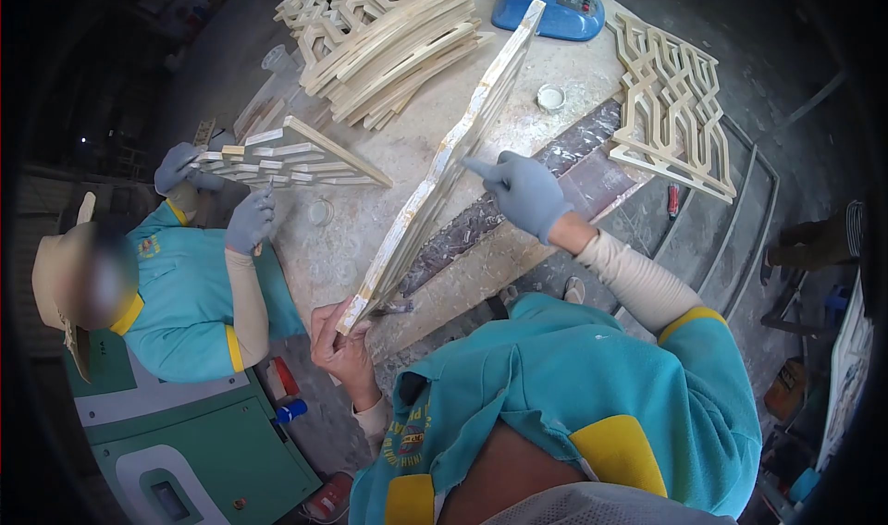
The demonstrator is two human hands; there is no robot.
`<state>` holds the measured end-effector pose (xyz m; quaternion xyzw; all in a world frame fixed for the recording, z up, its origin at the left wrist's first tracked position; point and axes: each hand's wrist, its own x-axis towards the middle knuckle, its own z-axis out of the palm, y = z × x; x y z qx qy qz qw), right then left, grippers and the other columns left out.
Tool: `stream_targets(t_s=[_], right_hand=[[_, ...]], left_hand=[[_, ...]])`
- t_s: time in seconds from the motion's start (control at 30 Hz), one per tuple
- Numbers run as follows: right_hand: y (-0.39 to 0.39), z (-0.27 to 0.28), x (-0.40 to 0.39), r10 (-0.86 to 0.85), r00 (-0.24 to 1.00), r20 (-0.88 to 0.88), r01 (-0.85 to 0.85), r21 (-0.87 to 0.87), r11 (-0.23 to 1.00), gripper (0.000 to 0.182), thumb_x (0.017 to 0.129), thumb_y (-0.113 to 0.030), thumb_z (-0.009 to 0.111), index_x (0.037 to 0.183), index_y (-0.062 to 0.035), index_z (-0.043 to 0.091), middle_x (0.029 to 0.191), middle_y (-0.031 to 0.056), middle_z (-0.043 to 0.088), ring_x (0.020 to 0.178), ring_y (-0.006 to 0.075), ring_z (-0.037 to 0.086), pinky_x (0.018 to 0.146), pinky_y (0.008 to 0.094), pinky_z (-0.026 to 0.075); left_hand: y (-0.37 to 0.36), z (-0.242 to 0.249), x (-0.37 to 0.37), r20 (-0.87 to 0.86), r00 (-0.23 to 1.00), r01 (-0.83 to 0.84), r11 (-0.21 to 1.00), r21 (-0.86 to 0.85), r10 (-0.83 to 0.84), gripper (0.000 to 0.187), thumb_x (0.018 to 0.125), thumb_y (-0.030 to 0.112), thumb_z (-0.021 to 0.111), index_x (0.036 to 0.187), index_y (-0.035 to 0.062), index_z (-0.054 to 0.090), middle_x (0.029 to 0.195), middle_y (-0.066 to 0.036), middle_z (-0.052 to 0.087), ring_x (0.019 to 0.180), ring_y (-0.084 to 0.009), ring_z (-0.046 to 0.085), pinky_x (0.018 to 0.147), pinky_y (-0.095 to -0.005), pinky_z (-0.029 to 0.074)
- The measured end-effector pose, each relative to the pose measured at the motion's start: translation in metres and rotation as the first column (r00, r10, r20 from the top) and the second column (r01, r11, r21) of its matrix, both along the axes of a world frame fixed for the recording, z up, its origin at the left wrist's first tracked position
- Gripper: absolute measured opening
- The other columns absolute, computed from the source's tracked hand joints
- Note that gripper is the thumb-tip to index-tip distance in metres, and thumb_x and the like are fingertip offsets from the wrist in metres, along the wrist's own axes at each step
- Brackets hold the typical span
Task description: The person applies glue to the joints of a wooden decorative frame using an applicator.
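Wooden panel: pale lattice, bent edge blotched white and brown, slanting over the bench | Your left grip: closed on its near end | Your right grip: part-open, index finger extended toward it

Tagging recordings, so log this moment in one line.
left hand: grips lattice panel by lower end | right hand: gloved, index finger extended at panel | co-worker: holds second lattice | table: stacked strips

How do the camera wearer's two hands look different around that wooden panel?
The left hand is bare; the right hand wears a grey glove. The left hand grips the near end of the wooden panel, while the right hand points a finger toward its side. Both wrists have beige sleeves.
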<state>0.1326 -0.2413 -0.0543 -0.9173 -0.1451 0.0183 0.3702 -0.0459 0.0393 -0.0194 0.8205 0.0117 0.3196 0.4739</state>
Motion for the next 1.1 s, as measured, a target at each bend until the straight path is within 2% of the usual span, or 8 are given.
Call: stream_targets(t_s=[0.1, 0.27, 0.4, 0.47, 0.6, 0.77, 0.87, 1.1], right_hand=[[-0.004, 0.004, -0.009, 0.168, 0.986, -0.015, -0.166, 0.065, 0.984, 0.039, 0.093, -0.015, 0.059, 0.127, -0.0308, 0.07, 0.089, 0.0168, 0.06, 0.085, 0.0355, 0.065, 0.076, 0.0444, 0.053], [-0.01, -0.01, 0.015, -0.056, 0.997, 0.054, 0.054, 0.025, 0.998, 0.039, 0.093, -0.014, 0.059, 0.125, -0.0311, 0.071, 0.089, 0.0162, 0.061, 0.083, 0.0347, 0.064, 0.076, 0.0441, 0.052], [-0.002, -0.011, 0.006, -0.049, 0.997, 0.051, 0.051, -0.046, 0.998, 0.037, 0.092, -0.014, 0.059, 0.123, -0.0303, 0.072, 0.088, 0.0163, 0.06, 0.08, 0.0345, 0.063, 0.075, 0.0442, 0.052], [-0.009, -0.001, 0.003, 0.112, 0.994, -0.006, -0.111, 0.101, 0.989, 0.044, 0.091, -0.012, 0.059, 0.129, -0.0317, 0.068, 0.089, 0.0154, 0.06, 0.077, 0.0352, 0.062, 0.073, 0.0448, 0.052], [-0.006, -0.009, -0.006, 0.037, 0.993, 0.113, -0.054, 0.152, 0.987, 0.048, 0.09, -0.01, 0.06, 0.131, -0.0339, 0.067, 0.088, 0.0138, 0.059, 0.073, 0.0336, 0.062, 0.069, 0.0442, 0.051], [0.016, -0.017, -0.021, -0.087, 0.946, 0.313, 0.1, -0.024, 0.995, 0.057, 0.085, -0.002, 0.062, 0.13, -0.036, 0.068, 0.079, 0.009, 0.057, 0.065, 0.0283, 0.06, 0.059, 0.0378, 0.05], [0.0, -0.015, -0.018, 0.002, 0.959, 0.285, -0.032, 0.102, 0.994, 0.059, 0.083, -0.001, 0.061, 0.13, -0.0361, 0.068, 0.079, 0.0081, 0.056, 0.065, 0.0286, 0.06, 0.06, 0.0382, 0.051], [0.011, -0.016, -0.01, -0.034, 0.956, 0.291, -0.004, 0.13, 0.992, 0.052, 0.086, -0.005, 0.063, 0.129, -0.0351, 0.069, 0.078, 0.0068, 0.056, 0.064, 0.0272, 0.06, 0.061, 0.0399, 0.049]], left_hand=[[-0.001, 0.0, 0.0, 0.0, 1.0, -0.008, 1.0, 0.002, 0.008, 0.046, 0.074, 0.021, 0.088, 0.111, -0.0037, 0.074, 0.095, -0.008, 0.062, 0.088, -0.0169, 0.06, 0.078, -0.0269, 0.049], [0.0, -0.001, -0.005, -0.011, 1.0, -0.003, 1.0, 0.016, 0.003, 0.046, 0.075, 0.022, 0.088, 0.111, -0.0038, 0.074, 0.094, -0.007, 0.062, 0.088, -0.0167, 0.06, 0.078, -0.0268, 0.049], [0.0, -0.003, -0.002, 0.006, 1.0, -0.003, 1.0, -0.01, 0.003, 0.045, 0.077, 0.023, 0.087, 0.111, -0.0043, 0.074, 0.094, -0.007, 0.062, 0.088, -0.0164, 0.06, 0.078, -0.0267, 0.049], [0.0, -0.004, 0.0, 0.018, 1.0, -0.01, 1.0, -0.022, 0.01, 0.045, 0.077, 0.024, 0.087, 0.111, -0.0044, 0.074, 0.094, -0.007, 0.062, 0.088, -0.0162, 0.06, 0.078, -0.0267, 0.049], [0.001, -0.004, 0.001, 0.008, 1.0, -0.027, 0.998, -0.052, 0.028, 0.044, 0.079, 0.023, 0.086, 0.11, -0.0046, 0.074, 0.093, -0.007, 0.061, 0.088, -0.0158, 0.06, 0.079, -0.0267, 0.049], [0.005, -0.005, 0.0, 0.007, 1.0, -0.023, 0.998, -0.058, 0.024, 0.041, 0.08, 0.02, 0.086, 0.11, -0.0046, 0.074, 0.094, -0.007, 0.062, 0.088, -0.0156, 0.06, 0.079, -0.0269, 0.05], [0.006, -0.005, -0.001, 0.014, 1.0, -0.017, 1.0, -0.002, 0.017, 0.04, 0.079, 0.018, 0.086, 0.11, -0.0049, 0.074, 0.094, -0.007, 0.062, 0.088, -0.0156, 0.06, 0.079, -0.0267, 0.049], [0.004, -0.005, 0.003, 0.0, 0.999, -0.041, 0.998, -0.047, 0.041, 0.038, 0.079, 0.014, 0.085, 0.11, -0.0045, 0.074, 0.093, -0.007, 0.062, 0.087, -0.0153, 0.06, 0.078, -0.0263, 0.049]])
